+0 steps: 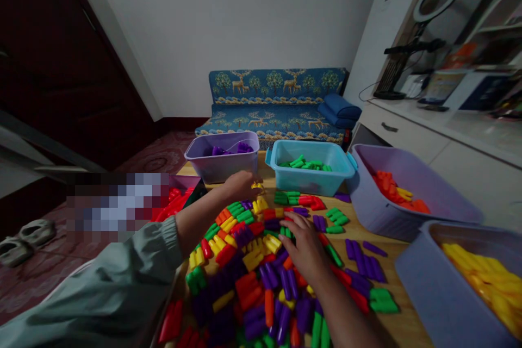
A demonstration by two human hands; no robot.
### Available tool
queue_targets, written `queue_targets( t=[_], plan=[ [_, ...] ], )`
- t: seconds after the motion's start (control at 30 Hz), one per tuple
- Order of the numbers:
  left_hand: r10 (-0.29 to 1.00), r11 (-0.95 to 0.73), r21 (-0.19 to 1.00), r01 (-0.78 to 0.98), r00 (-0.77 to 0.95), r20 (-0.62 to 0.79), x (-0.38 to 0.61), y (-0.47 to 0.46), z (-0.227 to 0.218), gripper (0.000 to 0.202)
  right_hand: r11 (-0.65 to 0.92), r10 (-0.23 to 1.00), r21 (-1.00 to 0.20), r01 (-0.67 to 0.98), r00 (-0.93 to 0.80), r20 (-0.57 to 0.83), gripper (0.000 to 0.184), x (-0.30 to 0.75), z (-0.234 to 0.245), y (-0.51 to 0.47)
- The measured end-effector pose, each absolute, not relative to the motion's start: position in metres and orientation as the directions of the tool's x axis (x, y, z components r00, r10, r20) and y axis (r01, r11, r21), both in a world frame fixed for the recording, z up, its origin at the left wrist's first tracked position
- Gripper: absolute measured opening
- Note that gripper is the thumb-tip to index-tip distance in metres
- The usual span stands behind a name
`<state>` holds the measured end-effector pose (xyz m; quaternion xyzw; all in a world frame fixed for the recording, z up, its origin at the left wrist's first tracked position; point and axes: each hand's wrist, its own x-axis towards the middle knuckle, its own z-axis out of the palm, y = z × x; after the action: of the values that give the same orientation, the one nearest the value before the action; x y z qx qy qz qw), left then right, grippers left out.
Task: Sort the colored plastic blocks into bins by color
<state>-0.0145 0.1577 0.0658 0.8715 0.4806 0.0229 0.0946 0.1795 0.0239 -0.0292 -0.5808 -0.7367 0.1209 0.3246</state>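
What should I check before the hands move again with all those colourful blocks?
1. Reach: the left hand is at a yellow block beside the tub of purple blocks: ok.
2. Grip on that block: cannot tell.
3. The right hand rests open on the block pile: ok.
4. The blue tub shows only green blocks: ok.
5. The big lilac tub holds one colour: not ok, yellow among the red.
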Motion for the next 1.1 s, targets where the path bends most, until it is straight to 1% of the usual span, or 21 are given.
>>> queue_targets(
  t=[0.03,0.1,0.17,0.27,0.4,0.5,0.6,0.7,0.83,1.0,1.1],
  plan=[
    [0.88,-0.472,0.117,0.874,0.476,-0.008,-0.016,0.164,0.058,0.04,0.299,0.935,-0.555,0.777,-0.121,0.334,0.026,0.18,-0.03,0.024],
    [0.912,-0.408,0.038,0.912,0.409,-0.018,-0.016,0.172,0.041,0.049,0.301,0.937,-0.554,0.776,-0.131,0.325,0.027,0.181,-0.031,0.024],
    [0.925,-0.379,0.006,0.925,0.379,-0.032,-0.014,0.174,0.027,0.056,0.302,0.937,-0.554,0.776,-0.135,0.321,0.028,0.181,-0.031,0.025],
    [0.931,-0.364,-0.011,0.931,0.364,0.007,-0.009,0.172,0.015,0.062,0.307,0.934,-0.554,0.774,-0.133,0.333,0.028,0.181,-0.032,0.025],
    [0.933,-0.359,0.012,0.933,0.36,-0.017,-0.008,0.172,0.014,0.058,0.318,0.928,-0.558,0.766,-0.132,0.348,0.027,0.181,-0.034,0.026],
    [0.913,-0.401,0.051,0.914,0.404,-0.054,-0.014,0.177,0.014,0.054,0.321,0.927,-0.559,0.765,-0.133,0.351,0.026,0.181,-0.035,0.025],
    [0.885,-0.451,0.074,0.889,0.457,-0.091,-0.019,0.183,0.012,0.059,0.319,0.928,-0.557,0.767,-0.134,0.347,0.026,0.181,-0.034,0.025],
    [0.875,-0.463,0.078,0.883,0.469,-0.12,-0.022,0.185,0.011,0.065,0.315,0.931,-0.556,0.769,-0.136,0.34,0.026,0.182,-0.033,0.025],
    [0.856,-0.493,0.09,0.865,0.501,-0.13,-0.025,0.184,0.015,0.063,0.317,0.931,-0.55,0.772,-0.143,0.336,0.026,0.182,-0.032,0.026],
    [0.869,-0.465,0.126,0.876,0.479,-0.124,-0.03,0.184,0.015,0.056,0.278,0.946,-0.535,0.798,-0.129,0.298,0.027,0.177,-0.027,0.023],
    [0.879,-0.445,0.129,0.886,0.46,-0.126,-0.03,0.183,0.013,0.057,0.262,0.952,-0.518,0.814,-0.132,0.275,0.026,0.178,-0.017,0.03]
  ],
)
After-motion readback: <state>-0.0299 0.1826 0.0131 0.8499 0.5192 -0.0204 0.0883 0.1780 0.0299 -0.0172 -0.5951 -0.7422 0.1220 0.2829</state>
